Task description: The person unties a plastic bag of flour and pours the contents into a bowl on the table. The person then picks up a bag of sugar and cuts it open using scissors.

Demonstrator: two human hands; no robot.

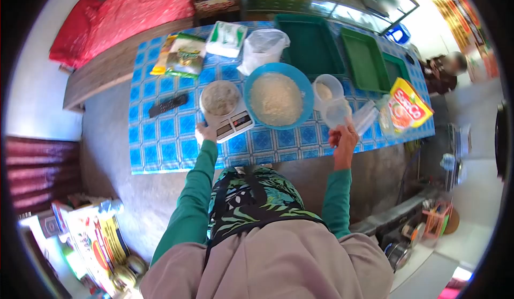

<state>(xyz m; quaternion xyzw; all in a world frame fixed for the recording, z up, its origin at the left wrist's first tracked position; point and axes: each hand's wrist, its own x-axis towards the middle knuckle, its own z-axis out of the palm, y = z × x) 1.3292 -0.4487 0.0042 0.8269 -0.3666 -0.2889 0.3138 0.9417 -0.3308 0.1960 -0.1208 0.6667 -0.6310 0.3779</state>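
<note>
My left hand (205, 133) is at the near left corner of a white kitchen scale (235, 126), its fingers closed against the edge. On the scale stands a round bowl (220, 98) with a pale, greyish content that I cannot make out. To its right, a blue basin (307, 99) holds off-white powder that looks like flour. My right hand (344, 139) has its fingers curled, thumb and forefinger pinching the rim of a clear plastic tub (336, 113). Just behind that tub sits another clear tub (329, 87) with some pale powder inside.
Along the back of the checked table (176, 133) are packets (185, 55), a white-green pack (227, 38), a white bag (264, 48) and green trays (363, 58). A dark remote (168, 105) lies left; a yellow-red pouch (409, 107) lies right. Another person (443, 73) is at far right.
</note>
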